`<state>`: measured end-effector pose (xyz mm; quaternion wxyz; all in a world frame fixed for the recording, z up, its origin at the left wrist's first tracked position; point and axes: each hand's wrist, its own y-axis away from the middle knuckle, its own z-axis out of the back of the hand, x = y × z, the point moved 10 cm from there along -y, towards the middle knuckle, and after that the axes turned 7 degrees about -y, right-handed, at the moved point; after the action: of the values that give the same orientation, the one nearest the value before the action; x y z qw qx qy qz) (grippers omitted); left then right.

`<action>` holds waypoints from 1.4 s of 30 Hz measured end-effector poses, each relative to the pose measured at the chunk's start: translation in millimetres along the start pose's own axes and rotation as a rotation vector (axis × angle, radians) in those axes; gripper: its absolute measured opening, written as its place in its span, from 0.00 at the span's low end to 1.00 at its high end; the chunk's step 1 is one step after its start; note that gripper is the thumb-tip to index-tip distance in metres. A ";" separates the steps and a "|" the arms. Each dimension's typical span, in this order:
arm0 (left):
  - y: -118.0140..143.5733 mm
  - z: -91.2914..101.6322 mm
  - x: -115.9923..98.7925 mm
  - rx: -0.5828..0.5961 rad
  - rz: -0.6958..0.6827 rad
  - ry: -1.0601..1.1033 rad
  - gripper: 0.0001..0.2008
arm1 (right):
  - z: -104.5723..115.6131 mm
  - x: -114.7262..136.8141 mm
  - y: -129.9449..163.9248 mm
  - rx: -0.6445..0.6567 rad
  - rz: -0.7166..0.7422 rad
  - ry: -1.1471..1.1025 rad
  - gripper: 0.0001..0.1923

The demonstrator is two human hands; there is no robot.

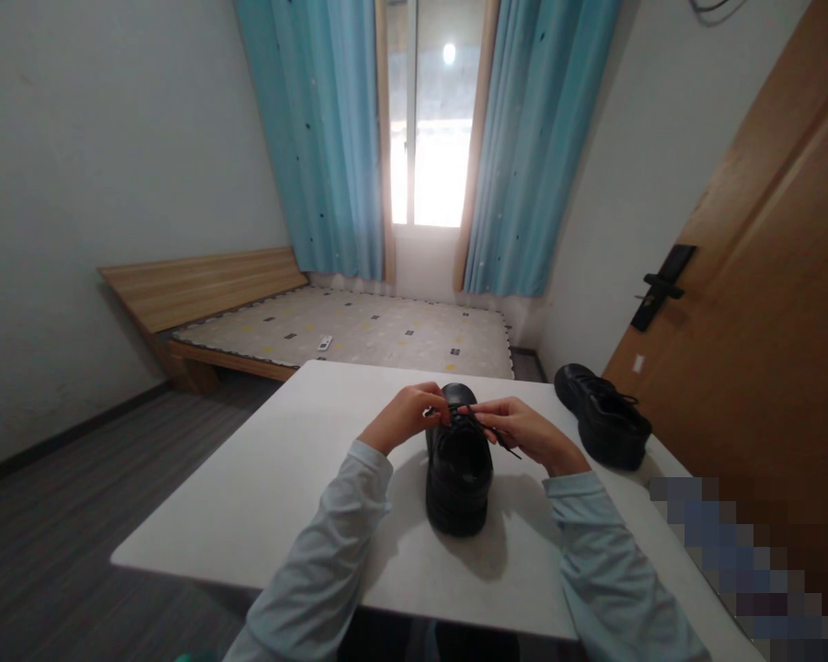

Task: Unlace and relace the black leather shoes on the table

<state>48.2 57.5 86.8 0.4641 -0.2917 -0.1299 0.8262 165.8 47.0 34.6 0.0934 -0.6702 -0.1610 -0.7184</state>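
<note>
As L hand and R hand work at one black shoe, its mate sits off to the side

While the shoe stands sole-down on the white table, toe pointing away & heel nearest the person, both sleeved forearms come in from either side, prob. so neither blocks the view of the lacing. R hand pinches a black lace btwn thumb & fingers, w/ the loose tip trailing out past them; gripping short of the tip prob. gives better control. L hand is curled at the lacing's L side, fingertips drawn in close; too small & dark to tell if they pinch lace or just press on the shoe, tho either would help steady it.

Mate rests near the table's far R corner, toe angled away & L, prob. put there for elbow room. Beyond the table, a bed holds a small white item, poss. a remote. Window btwn blue curtains lights things from the front, so the shoe's near side is shaded & its details get lost.
</note>
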 end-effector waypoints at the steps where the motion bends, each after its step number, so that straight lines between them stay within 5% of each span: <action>1: 0.4 1.0 -1.3 -0.008 -0.011 -0.040 0.08 | -0.1 0.0 0.0 0.000 -0.001 0.001 0.25; 12: 0.6 2.1 -18.6 -0.005 -0.145 -0.408 0.09 | -2.3 0.1 0.3 0.032 0.010 -0.001 0.24; 28: -1.3 5.3 -23.0 -0.124 -0.045 -0.541 0.06 | -5.1 1.0 0.7 0.005 -0.024 -0.048 0.24; 34: -2.6 8.7 -11.3 -0.296 0.094 -0.283 0.05 | 6.3 1.2 -2.8 -0.078 -0.003 0.094 0.29; 42: 0.1 -2.3 19.8 -0.248 0.406 0.195 0.03 | 13.0 5.4 -6.1 -0.106 0.074 0.228 0.23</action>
<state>41.7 74.0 77.8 0.2598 -0.4448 -0.1239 0.8481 175.3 57.8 40.0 0.1019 -0.5936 -0.0863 -0.7936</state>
